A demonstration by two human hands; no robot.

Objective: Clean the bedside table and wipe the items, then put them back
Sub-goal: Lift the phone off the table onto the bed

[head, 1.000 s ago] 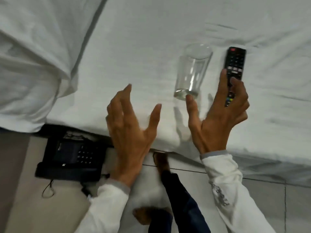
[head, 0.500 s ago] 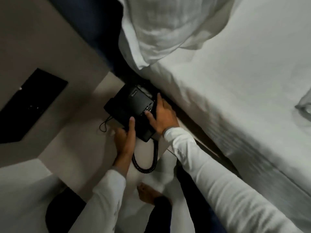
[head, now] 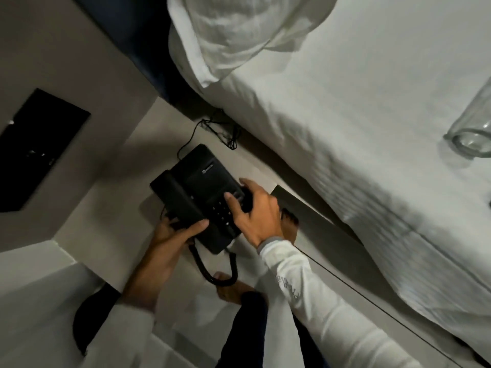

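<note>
Two hands now carry the black telephone (head: 203, 193), where half a second ago it sat flat on the bedside table (head: 111, 208) tucked close under the bed's edge; it has come up and away from the mattress, tilted, with a shadow beneath it, so I judge the clearing step is nearly through and the surface almost free for wiping. Going from largest down: the bed (head: 358, 128) fills the right of the view and its sheeted edge overhangs just beside the phone, leaving a narrow lane on that side, while the table's bare top toward the wall offers more room. The pillow (head: 231, 35) lies at the head of the bed, well apart from the lift. The glass (head: 471, 134) stands on the sheet at the far right, near where the phone might be set down. The right hand (head: 256, 211) spreads over the keypad end, fingers clasped on the body; the left hand (head: 176, 233) grips the handset side from below. The coiled cord (head: 212, 272) hangs under the phone and a thinner cable (head: 220, 134) trails toward the bed, both likely to snag.
</note>
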